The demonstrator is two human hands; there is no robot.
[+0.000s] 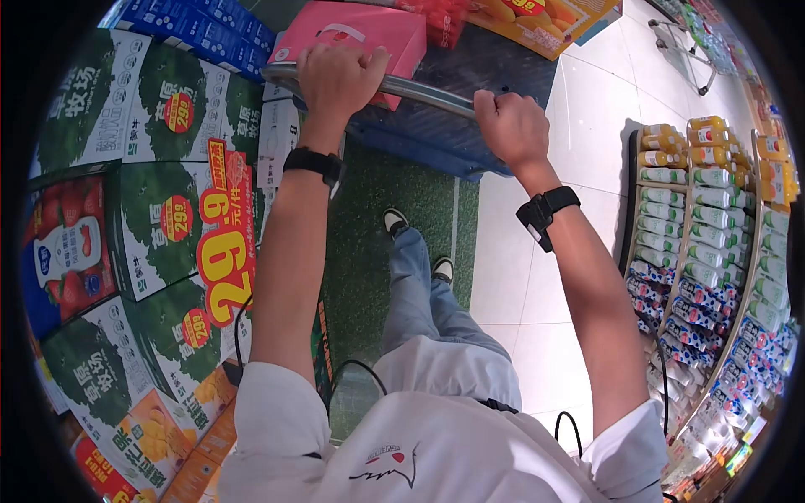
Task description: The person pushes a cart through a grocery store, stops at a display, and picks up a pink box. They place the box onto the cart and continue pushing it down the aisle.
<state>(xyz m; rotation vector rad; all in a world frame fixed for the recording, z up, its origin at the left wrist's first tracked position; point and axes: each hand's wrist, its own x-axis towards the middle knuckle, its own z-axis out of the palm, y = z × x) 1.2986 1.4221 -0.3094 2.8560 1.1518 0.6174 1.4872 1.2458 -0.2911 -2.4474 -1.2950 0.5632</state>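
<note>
A metal push handle (pixel 428 92) of a flatbed cart runs across the top middle of the head view. My left hand (pixel 340 80) is wrapped round its left part, and my right hand (pixel 513 126) grips the right end. Below and beyond the handle lies the cart's dark blue platform (pixel 495 75). On it, a pink carton (pixel 360 29) stands just past my left hand. A yellow-orange carton (pixel 537 21) with fruit pictures is at the far right of the cart. Between the two sits a red package (pixel 440 21), partly cut off at the top.
Stacked green-and-white milk cartons (pixel 159 210) with a large price sign (pixel 228 243) stand close on the left. Blue boxes (pixel 210 33) are at the upper left. Shelves of bottles (pixel 713 226) line the right. Green matting (pixel 360 235) and white floor tiles (pixel 537 277) lie underfoot.
</note>
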